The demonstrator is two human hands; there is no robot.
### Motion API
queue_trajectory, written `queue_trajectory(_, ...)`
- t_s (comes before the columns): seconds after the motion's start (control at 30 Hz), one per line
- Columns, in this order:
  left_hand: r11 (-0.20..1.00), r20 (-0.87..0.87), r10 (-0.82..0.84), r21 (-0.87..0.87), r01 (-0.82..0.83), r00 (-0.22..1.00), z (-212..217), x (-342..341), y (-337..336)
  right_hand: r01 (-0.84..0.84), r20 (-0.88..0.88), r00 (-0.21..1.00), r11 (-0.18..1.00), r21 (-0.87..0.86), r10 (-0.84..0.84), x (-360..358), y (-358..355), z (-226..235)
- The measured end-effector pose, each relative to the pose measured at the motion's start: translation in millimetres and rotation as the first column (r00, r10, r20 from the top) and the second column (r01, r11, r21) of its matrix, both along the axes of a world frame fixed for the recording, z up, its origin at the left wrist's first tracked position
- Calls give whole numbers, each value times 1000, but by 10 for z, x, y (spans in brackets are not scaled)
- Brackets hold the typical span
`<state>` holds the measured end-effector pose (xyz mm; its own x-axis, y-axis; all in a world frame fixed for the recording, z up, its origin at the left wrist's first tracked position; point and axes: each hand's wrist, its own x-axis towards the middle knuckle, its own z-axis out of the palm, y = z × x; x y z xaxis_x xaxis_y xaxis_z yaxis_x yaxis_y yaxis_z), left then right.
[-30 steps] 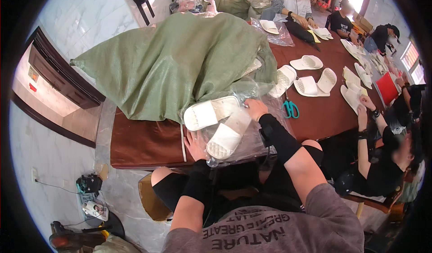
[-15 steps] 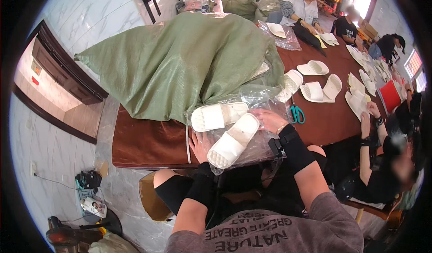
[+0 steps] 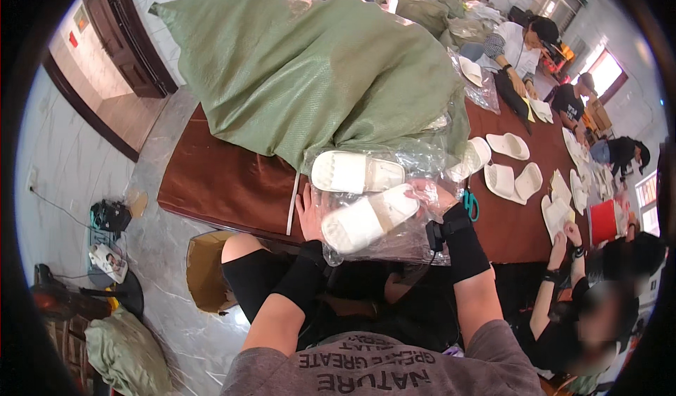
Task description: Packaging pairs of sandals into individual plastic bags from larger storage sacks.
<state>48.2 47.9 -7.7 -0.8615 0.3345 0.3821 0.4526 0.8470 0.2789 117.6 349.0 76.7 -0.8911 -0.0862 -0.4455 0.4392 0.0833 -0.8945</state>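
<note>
Two white slippers lie side by side on a crinkled clear plastic bag at the table's front edge. The far slipper (image 3: 343,172) points its strap leftward. The near slipper (image 3: 359,225) sits at a slant, its heel end at the fingers of my right hand (image 3: 432,195), which close on it. Whether the slippers are inside the bag (image 3: 436,174) or on top, I cannot tell. My left hand (image 3: 308,214) rests with stretched fingers at the bag's left edge, beside a white strip (image 3: 293,202); part of it is hidden by the plastic.
A large green woven sack (image 3: 303,79) covers the table (image 3: 211,171) behind. Teal scissors (image 3: 470,204) lie right of my wrist. More slippers (image 3: 512,181) are spread to the right, where co-workers (image 3: 521,51) handle others. A cardboard box (image 3: 204,273) stands on the floor.
The near slipper has turned to lie flatter and more level, its heel end now at my right fingers. The view has shifted; my left hand stays by the bag's edge.
</note>
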Motion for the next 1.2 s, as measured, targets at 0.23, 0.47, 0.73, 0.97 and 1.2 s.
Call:
queue_trajectory(0.23, 999, 63, -16, 43, 13, 998, 44, 33, -5, 327, -90, 939, 942, -72, -333, -114, -125, -238)
queue_trajectory(0.47, 995, 49, -49, 95, 44, 998, 80, 40, -14, 419, -241, 898, 883, 214, -368, -196, -400, -162)
queue_trajectory(0.73, 998, 49, -32, 49, 30, 998, 135, 74, -56, 288, -89, 955, 957, 35, -284, 86, -219, -8)
queue_trajectory(0.97, 991, 38, 11, 135, -16, 999, 165, 66, 27, 419, -172, 905, 884, 209, -388, 394, -4, 44)
queue_trajectory(1.2, 934, 170, -213, 323, 150, 962, -49, -289, -402, 486, -162, 862, 874, 0, -480, 424, -70, -324)
